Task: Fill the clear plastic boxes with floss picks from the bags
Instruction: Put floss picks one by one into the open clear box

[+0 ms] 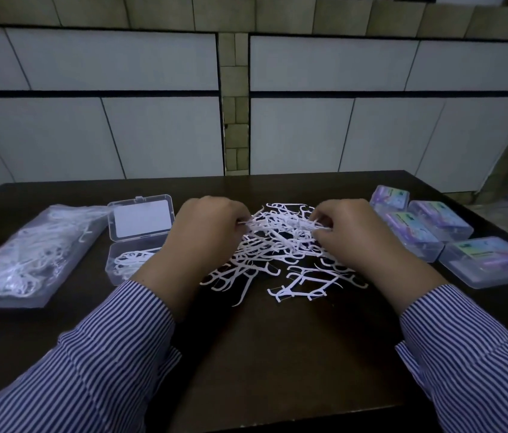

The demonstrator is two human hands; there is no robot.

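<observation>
wall (152,126): pale rectangular tiles, dark grout lines, beige brick-like strip down the middle, far side.
table (277,354): dark wood-look top, smooth, slightly glossy, fills near half.
sleeves (96,364): blue-and-white pinstripe cloth, buttoned cuffs, both forearms coming in from near edge.
bag (24,254): clear soft plastic, crinkled, flat oblong, packed with white picks, far left on table.
floss picks (277,251): loose tangled heap, thin white plastic, Y-fork heads and pointed curved handles, centre of table between the hands, stragglers spilling toward near side.
closed boxes (489,260): four clear rigid rectangular cases, rounded corners, purple-green printed labels inside, clustered right side, touching or just beside one another.
open box (127,264): clear hard plastic, hinged lid upright with white rectangular insert, base partly filled with picks, just right of bag, near left wrist.
left hand (205,232): on left edge of heap, fingers curled, tips pinching a small bunch of picks.
right hand (349,235): on right edge of heap, fingers curled inward, thumb and fingertips pinching picks.
</observation>
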